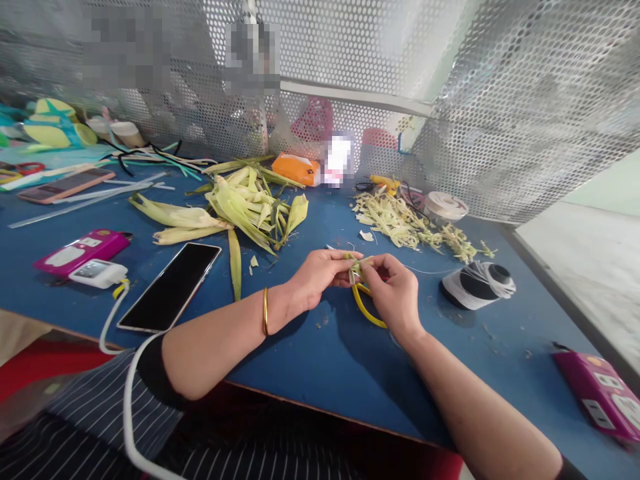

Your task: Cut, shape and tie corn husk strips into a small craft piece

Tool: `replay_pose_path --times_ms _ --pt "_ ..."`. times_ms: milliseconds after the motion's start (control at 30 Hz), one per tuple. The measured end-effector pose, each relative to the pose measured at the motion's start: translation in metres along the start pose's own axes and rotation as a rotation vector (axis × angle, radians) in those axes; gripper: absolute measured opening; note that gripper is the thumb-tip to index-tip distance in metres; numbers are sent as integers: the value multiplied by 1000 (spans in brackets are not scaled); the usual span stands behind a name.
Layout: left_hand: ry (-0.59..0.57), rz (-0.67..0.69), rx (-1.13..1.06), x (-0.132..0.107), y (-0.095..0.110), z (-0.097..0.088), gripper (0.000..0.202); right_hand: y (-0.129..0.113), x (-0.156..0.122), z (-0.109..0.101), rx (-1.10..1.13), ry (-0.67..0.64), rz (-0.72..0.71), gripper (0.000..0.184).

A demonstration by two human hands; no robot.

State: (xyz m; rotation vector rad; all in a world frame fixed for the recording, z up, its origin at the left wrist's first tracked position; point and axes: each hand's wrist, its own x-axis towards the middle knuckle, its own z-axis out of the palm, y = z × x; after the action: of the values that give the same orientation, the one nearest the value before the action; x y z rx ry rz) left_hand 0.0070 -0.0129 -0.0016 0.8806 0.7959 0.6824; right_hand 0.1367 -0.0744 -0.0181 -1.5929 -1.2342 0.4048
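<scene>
My left hand (323, 275) and my right hand (397, 293) meet above the blue table. Both are closed, fingertips pinching a small green piece of corn husk (356, 268) between them. Directly below lies a pair of scissors (369, 312) with a yellow handle, partly covered by my hands. A thin thread (425, 271) stretches from near my right hand toward a black-and-white spool of thread (477, 285). Beyond my left hand sits a heap of pale green corn husks (245, 200). Small shaped husk pieces (395, 217) are piled past my right hand.
A black-screened phone (173, 287) and a magenta pack (83, 253) lie on the left, with a white cable (131, 407) crossing my left arm. An orange packet (296, 169) stands at the back against perforated mesh (350, 53). Another magenta pack (597, 393) is near the right edge.
</scene>
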Motion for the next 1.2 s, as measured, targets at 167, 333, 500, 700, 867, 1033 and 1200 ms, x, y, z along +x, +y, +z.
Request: replay_pose_path --times_ms 167,333,500,700,867,1033,1200 --pt "-3 -4 12 0 -1 0 11 6 3 0 97 -3 137 17" --pt "17 -3 63 0 -1 0 14 3 2 2 122 -14 158 16" --pt "82 -8 66 0 3 1 14 1 3 0 41 -28 145 18" --pt "102 -44 34 2 12 -5 14 8 14 -15 -282 -27 -386 25" --pt "101 -41 34 4 12 -7 12 4 20 -29 -693 -67 -1019 20" --pt "81 4 83 4 8 -6 4 1 22 -31 -787 -145 -1226 18" --pt "76 -8 113 6 6 -6 9 2 21 -28 -708 -166 -1208 19"
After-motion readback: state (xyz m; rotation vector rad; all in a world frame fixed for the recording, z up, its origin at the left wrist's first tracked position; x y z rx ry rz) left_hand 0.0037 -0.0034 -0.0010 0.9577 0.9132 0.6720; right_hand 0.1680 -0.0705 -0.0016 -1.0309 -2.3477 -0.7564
